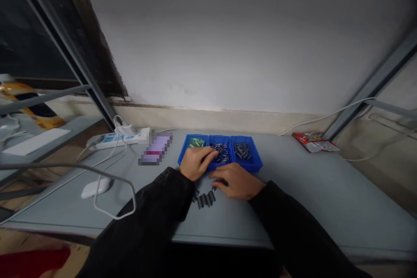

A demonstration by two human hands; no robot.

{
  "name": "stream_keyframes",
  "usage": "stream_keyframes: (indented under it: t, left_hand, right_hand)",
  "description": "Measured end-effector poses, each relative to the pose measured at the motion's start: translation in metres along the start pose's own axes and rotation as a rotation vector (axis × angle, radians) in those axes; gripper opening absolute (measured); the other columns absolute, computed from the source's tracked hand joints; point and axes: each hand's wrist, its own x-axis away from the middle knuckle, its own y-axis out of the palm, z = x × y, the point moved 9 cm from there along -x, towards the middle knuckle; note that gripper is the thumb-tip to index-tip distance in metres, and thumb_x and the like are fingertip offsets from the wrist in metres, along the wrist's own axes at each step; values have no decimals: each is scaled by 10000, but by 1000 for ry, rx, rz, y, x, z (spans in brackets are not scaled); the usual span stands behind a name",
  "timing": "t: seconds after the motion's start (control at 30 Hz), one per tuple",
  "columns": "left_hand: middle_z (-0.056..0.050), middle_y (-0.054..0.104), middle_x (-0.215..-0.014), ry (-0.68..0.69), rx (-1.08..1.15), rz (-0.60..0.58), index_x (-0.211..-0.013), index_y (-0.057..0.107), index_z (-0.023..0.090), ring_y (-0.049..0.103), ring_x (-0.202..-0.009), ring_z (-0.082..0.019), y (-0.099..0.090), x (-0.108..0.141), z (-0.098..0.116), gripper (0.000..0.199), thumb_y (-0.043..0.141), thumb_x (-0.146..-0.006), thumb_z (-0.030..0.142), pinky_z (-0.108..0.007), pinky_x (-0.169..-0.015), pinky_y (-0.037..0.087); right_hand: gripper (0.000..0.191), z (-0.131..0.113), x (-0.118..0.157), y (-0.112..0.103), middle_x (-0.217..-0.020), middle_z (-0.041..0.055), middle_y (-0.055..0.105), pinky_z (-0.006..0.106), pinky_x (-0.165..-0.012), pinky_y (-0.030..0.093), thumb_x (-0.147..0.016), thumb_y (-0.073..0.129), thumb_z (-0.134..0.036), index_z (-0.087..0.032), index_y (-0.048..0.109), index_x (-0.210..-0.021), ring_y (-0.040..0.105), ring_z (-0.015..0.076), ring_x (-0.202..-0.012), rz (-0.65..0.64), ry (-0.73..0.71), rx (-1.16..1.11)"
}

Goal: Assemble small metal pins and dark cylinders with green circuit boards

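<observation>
Three blue bins (256, 166) stand side by side near the wall. Green pieces (196, 142) lie in the left one, thin shiny metal pieces (223, 153) in the middle one, and dark grey cylinders (242, 150) in the right one. My left hand (196, 163) is closed at the front of the left and middle bins, its fingertips pinched over the middle bin's edge. Just in front of the middle bin, my right hand (236, 181) curls its thumb and fingers near a small dark piece. Several dark cylinders (206, 200) lie on the table below my hands.
A phone (155, 148), a white power strip (117, 139) with cables, and a white mouse-like object (96, 187) are on the left. A red packet (315, 142) lies at the back right. Metal posts rise at both sides; a yellow bottle (32, 104) is at the far left.
</observation>
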Motion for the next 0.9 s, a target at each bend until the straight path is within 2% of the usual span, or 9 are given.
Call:
stream_keyframes:
  t: [0.13, 0.3, 0.43, 0.5, 0.6, 0.67, 0.77, 0.9]
  left_hand:
    - [1, 631, -671, 31, 13, -5, -862, 667, 154, 572, -585, -95, 2, 0, 3, 295, 473, -1022, 310, -224, -599, 435]
    - [-1, 635, -668, 33, 11, -6, -866, 674, 153, 582, -584, -96, 4, 1, 2, 313, 465, -1023, 325, -222, -594, 452]
    - [-20, 673, -733, 30, 22, 11, -896, 673, 148, 611, -627, -106, 3, 2, 1, 276, 481, -1015, 305, -229, -624, 478]
    - [-38, 700, -816, 30, 32, 21, -938, 671, 146, 641, -698, -117, 2, 2, 1, 248, 476, -1015, 279, -241, -674, 501]
    - [-49, 718, -896, 25, 50, 33, -1007, 665, 150, 666, -779, -125, 0, 2, 2, 228, 461, -1017, 250, -257, -746, 526]
    - [-47, 723, -905, 19, 64, 50, -1042, 662, 154, 672, -770, -123, -2, 3, 2, 212, 478, -1012, 255, -262, -762, 538]
    - [-47, 728, -886, 24, 74, 78, -1060, 665, 156, 665, -715, -119, -4, 3, 3, 184, 551, -983, 279, -256, -727, 547]
    - [-48, 723, -843, 70, 81, 88, -1041, 686, 159, 650, -678, -118, -4, 3, 7, 181, 641, -934, 298, -258, -705, 551]
  right_hand:
    - [110, -4, 4, 8, -925, 26, 725, 306, -773, 502, -904, 634, -189, -221, 717, -968, 671, 173, -852, -85, 6, 10]
    - [94, 7, 5, 13, -841, 14, 690, 286, -718, 491, -880, 645, -140, -217, 698, -868, 650, 160, -794, -51, 43, 32]
    - [65, 7, 3, 12, -844, 10, 677, 282, -703, 495, -904, 649, -174, -211, 676, -858, 650, 159, -781, -40, 35, 61]
    - [71, 3, 2, 0, -914, 31, 679, 290, -731, 511, -940, 611, -205, -207, 671, -903, 659, 167, -834, 34, 23, 64]
    - [114, 6, 4, -27, -1007, 61, 678, 311, -814, 526, -987, 530, -224, -206, 641, -1008, 660, 181, -944, 248, 55, 34]
    - [125, 17, 9, -41, -973, 52, 694, 311, -797, 535, -998, 511, -237, -212, 621, -1051, 673, 177, -897, 380, 122, 5]
    - [115, 33, 18, -51, -918, 26, 714, 310, -768, 549, -983, 543, -261, -229, 636, -1043, 689, 173, -822, 531, 186, -26]
    - [161, 39, 22, -57, -999, 34, 734, 342, -849, 562, -980, 522, -220, -241, 667, -1050, 702, 190, -936, 629, 194, -23]
